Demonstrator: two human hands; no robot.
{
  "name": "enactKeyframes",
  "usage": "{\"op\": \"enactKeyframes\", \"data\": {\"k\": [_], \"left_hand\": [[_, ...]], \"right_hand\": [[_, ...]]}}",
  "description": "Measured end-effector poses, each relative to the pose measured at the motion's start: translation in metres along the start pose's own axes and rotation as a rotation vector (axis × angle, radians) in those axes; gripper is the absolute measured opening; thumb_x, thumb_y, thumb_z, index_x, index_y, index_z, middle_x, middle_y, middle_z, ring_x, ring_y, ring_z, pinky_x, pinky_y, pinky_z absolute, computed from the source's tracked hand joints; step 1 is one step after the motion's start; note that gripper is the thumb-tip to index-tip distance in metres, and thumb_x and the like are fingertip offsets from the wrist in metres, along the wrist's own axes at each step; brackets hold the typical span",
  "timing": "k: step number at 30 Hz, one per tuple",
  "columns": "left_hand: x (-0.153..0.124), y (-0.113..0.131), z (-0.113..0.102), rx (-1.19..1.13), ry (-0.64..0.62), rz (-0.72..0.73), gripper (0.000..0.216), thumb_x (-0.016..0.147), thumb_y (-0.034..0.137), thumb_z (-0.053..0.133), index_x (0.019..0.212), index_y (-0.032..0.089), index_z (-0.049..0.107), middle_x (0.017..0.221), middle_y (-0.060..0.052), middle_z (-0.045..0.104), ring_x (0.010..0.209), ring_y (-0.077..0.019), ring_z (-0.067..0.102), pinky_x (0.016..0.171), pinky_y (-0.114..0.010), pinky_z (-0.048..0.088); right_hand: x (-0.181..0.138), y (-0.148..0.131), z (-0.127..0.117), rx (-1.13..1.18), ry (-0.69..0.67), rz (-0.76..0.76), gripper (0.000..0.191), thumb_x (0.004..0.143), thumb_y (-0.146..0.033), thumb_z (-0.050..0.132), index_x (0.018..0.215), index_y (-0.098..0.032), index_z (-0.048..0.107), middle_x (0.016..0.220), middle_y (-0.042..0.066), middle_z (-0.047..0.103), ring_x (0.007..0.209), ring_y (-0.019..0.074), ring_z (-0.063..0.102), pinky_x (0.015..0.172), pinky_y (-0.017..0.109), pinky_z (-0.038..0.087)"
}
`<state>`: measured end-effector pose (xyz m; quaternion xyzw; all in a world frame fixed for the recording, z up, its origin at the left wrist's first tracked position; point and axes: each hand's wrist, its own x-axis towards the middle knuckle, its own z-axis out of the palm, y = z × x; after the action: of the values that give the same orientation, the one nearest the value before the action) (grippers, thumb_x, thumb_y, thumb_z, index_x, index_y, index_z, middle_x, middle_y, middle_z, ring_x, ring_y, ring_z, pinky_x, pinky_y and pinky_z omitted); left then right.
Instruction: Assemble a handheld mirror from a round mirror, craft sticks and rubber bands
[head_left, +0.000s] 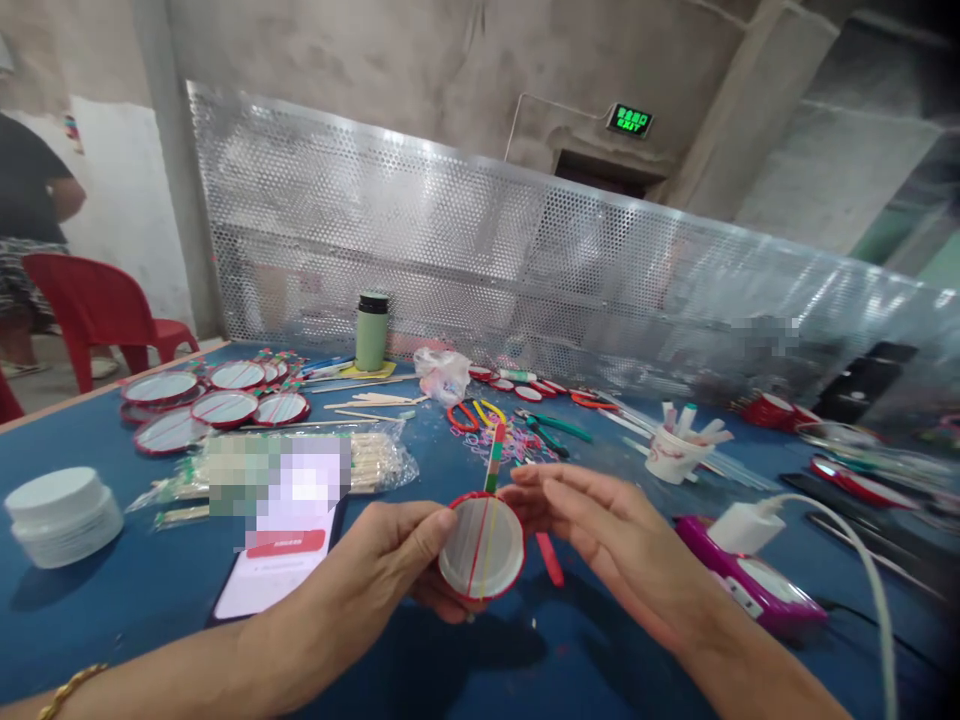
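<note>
My left hand point(390, 560) is closed round a small white round lid with a red rim point(484, 545). Red and yellow rubber bands run across its face, and a striped stick point(493, 458) rises from its top edge. My right hand point(600, 530) reaches in from the right, fingers stretched out, fingertips touching the lid's right rim. A red stick point(550, 558) lies on the blue table point(112, 620) just beneath the right hand.
A phone point(274, 570) lies left of my hands, behind it a bag of wooden sticks point(375, 462). White lids are stacked point(61, 515) at far left, finished red-rimmed lids point(225, 405) behind. Scissors point(474, 413), pliers point(555, 428), a paper cup point(673, 455), a green flask point(371, 332), a charger point(742, 527).
</note>
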<state>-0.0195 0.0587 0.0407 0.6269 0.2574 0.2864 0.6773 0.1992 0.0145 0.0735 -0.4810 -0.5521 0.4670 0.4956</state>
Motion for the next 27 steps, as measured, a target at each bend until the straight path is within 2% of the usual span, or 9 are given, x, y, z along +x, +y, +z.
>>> {"op": "enactKeyframes", "data": {"k": [3,6,10,12,15,20,23,27], "left_hand": [[-0.001,-0.001,0.001,0.007,-0.014,-0.014,0.055,0.09,0.059,0.048,0.096,0.008,0.068,0.085,-0.011,0.072,0.076,-0.0187,0.068,0.075,-0.03,0.055],[-0.002,-0.003,0.002,0.013,-0.041,-0.028,0.057,0.09,0.061,0.047,0.095,0.009,0.068,0.085,-0.012,0.071,0.078,-0.0199,0.068,0.077,-0.031,0.054],[-0.004,-0.003,0.005,0.032,-0.04,-0.075,0.056,0.09,0.061,0.045,0.094,0.009,0.066,0.085,-0.012,0.071,0.078,-0.02,0.068,0.077,-0.031,0.055],[-0.004,-0.004,0.006,0.025,-0.044,-0.101,0.055,0.09,0.06,0.046,0.095,0.009,0.065,0.086,-0.012,0.071,0.078,-0.0199,0.068,0.077,-0.031,0.055],[-0.002,-0.007,0.007,-0.016,-0.088,-0.121,0.056,0.09,0.061,0.046,0.096,0.009,0.065,0.089,-0.012,0.071,0.079,-0.0198,0.068,0.078,-0.031,0.055],[0.0,-0.01,0.009,-0.034,-0.097,-0.14,0.057,0.087,0.063,0.049,0.094,0.009,0.066,0.089,-0.012,0.071,0.078,-0.0194,0.068,0.078,-0.032,0.055],[-0.001,-0.011,0.009,-0.028,-0.103,-0.139,0.057,0.087,0.063,0.049,0.093,0.009,0.066,0.087,-0.013,0.071,0.077,-0.0196,0.068,0.078,-0.032,0.056],[0.0,-0.013,0.007,-0.028,-0.11,-0.128,0.056,0.089,0.061,0.047,0.097,0.009,0.065,0.089,-0.013,0.071,0.079,-0.0199,0.069,0.079,-0.032,0.056]], "right_hand": [[0.005,-0.004,-0.001,-0.116,0.031,-0.055,0.035,0.091,-0.046,0.061,0.105,-0.015,0.069,0.102,0.012,0.073,0.093,0.0221,0.07,0.089,0.041,0.053],[0.011,-0.013,-0.006,-0.276,0.145,-0.144,0.033,0.089,-0.046,0.062,0.097,-0.015,0.069,0.095,0.009,0.073,0.086,0.0192,0.069,0.08,0.035,0.055],[0.021,-0.021,-0.014,-0.442,0.261,-0.279,0.029,0.09,-0.043,0.06,0.095,-0.016,0.07,0.095,0.007,0.072,0.088,0.0184,0.066,0.077,0.032,0.053],[0.024,-0.02,-0.014,-0.488,0.242,-0.321,0.028,0.092,-0.041,0.057,0.097,-0.017,0.071,0.098,0.006,0.072,0.093,0.0185,0.065,0.083,0.033,0.051],[0.025,-0.015,-0.01,-0.528,0.189,-0.307,0.032,0.096,-0.042,0.05,0.098,-0.018,0.071,0.1,0.005,0.072,0.096,0.019,0.065,0.088,0.034,0.048],[0.023,-0.01,0.0,-0.571,0.114,-0.293,0.042,0.098,-0.05,0.044,0.092,-0.019,0.072,0.092,0.004,0.071,0.091,0.0195,0.065,0.083,0.032,0.049],[0.022,-0.011,0.003,-0.592,0.086,-0.273,0.042,0.096,-0.052,0.046,0.09,-0.02,0.071,0.089,0.003,0.071,0.088,0.0192,0.064,0.079,0.031,0.049],[0.022,-0.013,0.005,-0.523,0.1,-0.265,0.04,0.097,-0.049,0.046,0.088,-0.019,0.071,0.088,0.003,0.07,0.088,0.0183,0.064,0.081,0.03,0.049]]}}
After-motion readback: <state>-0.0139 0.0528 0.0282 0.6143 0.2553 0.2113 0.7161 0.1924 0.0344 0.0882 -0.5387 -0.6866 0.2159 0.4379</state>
